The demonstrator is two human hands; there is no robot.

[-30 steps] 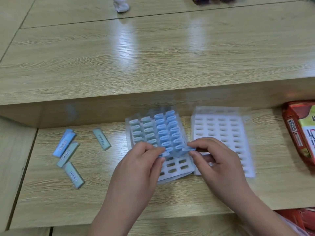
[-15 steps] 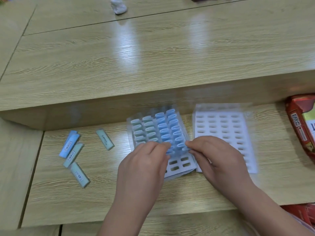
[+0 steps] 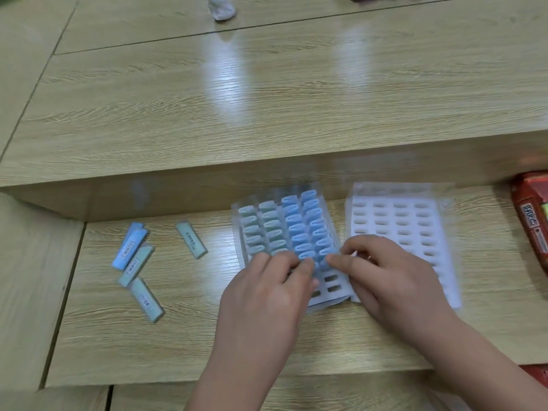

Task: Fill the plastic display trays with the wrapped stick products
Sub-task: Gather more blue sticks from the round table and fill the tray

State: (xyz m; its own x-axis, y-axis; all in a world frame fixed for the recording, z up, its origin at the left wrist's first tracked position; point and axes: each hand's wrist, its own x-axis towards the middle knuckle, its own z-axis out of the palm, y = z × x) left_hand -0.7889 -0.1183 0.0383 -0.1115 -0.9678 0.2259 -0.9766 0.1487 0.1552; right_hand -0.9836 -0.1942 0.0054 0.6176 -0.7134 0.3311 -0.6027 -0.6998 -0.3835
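On the lower wooden shelf in front of me sits the near tray, and most of its slots already hold sticks standing on end: greenish ones in the two left columns, blue ones in the two right. My left hand and right hand meet over its near end, fingertips pinched together on what looks like a blue stick going into the row there, though blur keeps me from telling which hand truly holds it. Below my fingers a few slots near the tray's front edge show empty, so I judge this tray close to full but not finished. Just beside it on the right lies the second tray, every visible slot bare. Well apart on the left, five loose sticks wait on the shelf, too few, I judge, for that second tray. A red packet lies at the far right edge.
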